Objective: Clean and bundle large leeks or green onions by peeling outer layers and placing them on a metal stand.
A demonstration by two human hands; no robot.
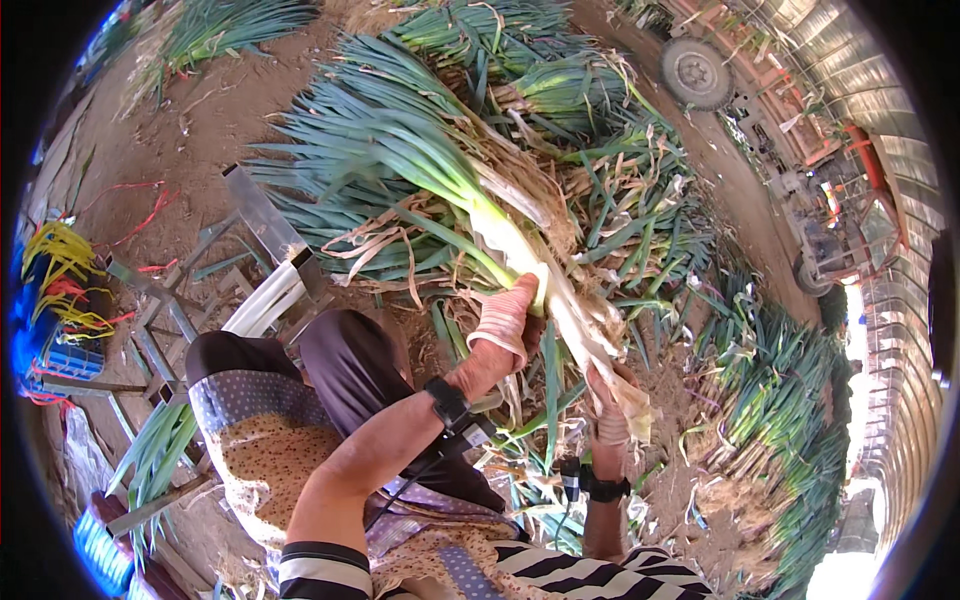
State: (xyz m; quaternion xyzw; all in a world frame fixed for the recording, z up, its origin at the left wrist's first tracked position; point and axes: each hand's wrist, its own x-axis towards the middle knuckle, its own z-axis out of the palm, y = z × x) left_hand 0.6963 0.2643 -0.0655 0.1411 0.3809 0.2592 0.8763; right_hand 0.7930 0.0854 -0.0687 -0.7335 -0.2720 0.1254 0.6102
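Striped sleeves [325,573] are closest, by spotted cloth [262,432] over the knees [348,352]. The left hand [508,318] has its grip wrapped around long green onions [487,212], and the right hand [611,402] pinches their pale bottom ends. They slant in front of the knees, next to a big onion pile [350,100] on the dirt floor [235,115]

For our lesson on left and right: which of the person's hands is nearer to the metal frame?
Left. The left hand is right of the metal frame; the right hand is farther right and lower in the picture.
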